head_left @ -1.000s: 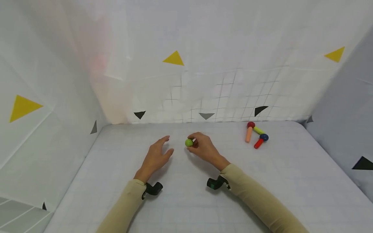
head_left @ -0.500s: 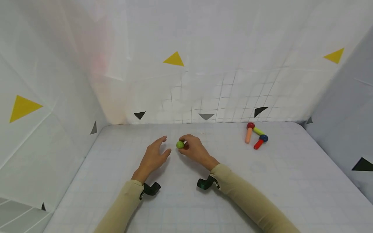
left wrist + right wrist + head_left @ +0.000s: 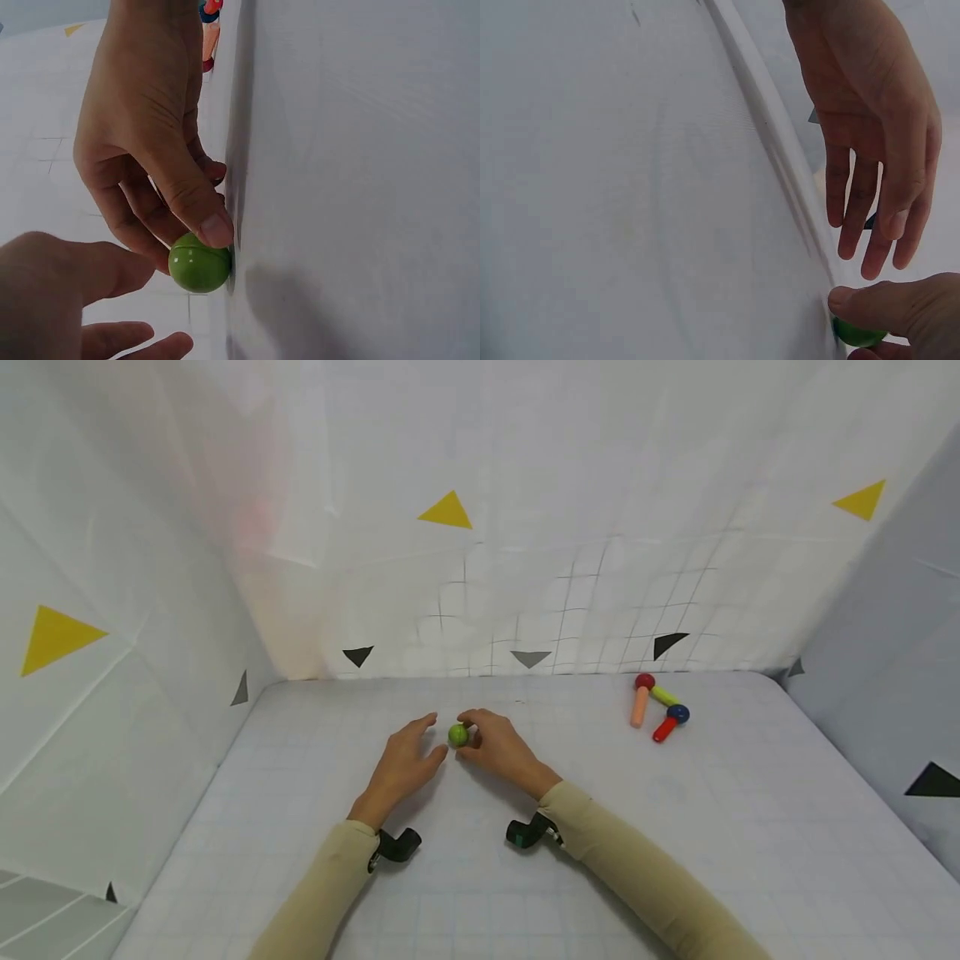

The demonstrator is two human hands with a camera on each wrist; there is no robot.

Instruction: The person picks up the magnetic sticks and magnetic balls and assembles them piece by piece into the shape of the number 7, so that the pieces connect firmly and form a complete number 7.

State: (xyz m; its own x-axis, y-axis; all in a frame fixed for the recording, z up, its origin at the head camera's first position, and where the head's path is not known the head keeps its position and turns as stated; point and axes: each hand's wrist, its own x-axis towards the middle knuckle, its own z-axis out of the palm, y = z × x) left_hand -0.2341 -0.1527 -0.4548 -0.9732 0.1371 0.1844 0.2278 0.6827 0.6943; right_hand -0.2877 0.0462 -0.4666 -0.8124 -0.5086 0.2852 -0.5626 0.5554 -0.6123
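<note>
A small glossy green ball is at the middle of the white table. My right hand pinches it between thumb and fingers from its right side; the left wrist view shows the thumb against the green ball. Just left of the ball, my left hand is held with fingers loosely bent and thumb apart, nothing in its grasp. In the right wrist view the left hand's fingers hang relaxed, and the right thumb partly hides the ball.
At the back right of the table lies a joined piece of sticks and balls: a dark red ball, a peach stick, a yellow-green stick, a blue ball and a red stick. White sheeting rises behind.
My right hand has moved left with the green ball, closer to my left hand. The left hand has shifted slightly, first left, then back right. The stick-and-ball piece stays put.
</note>
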